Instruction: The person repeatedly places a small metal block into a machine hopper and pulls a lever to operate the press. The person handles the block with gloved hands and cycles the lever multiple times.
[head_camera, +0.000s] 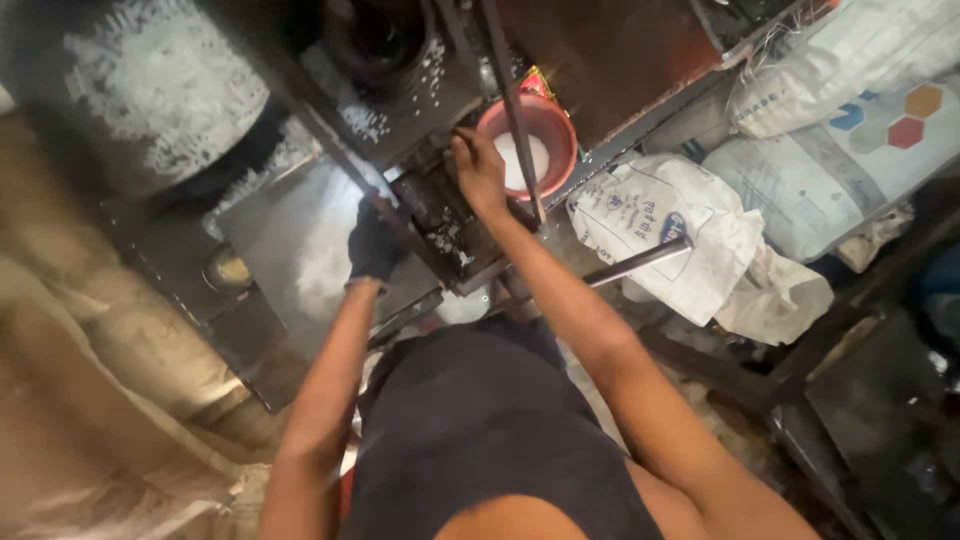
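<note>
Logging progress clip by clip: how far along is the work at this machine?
Done: white granules already lie in the pink bowl and scattered on the metal plate. In hand: the gloved left hand grips the machine's dark bar; the bare right hand reaches into the mould area. Left: cannot tell.

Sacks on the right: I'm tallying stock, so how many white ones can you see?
3: top sack in the upper right corner, patterned sack below it, crumpled sack beside the pink bowl. More may be hidden behind.
</note>
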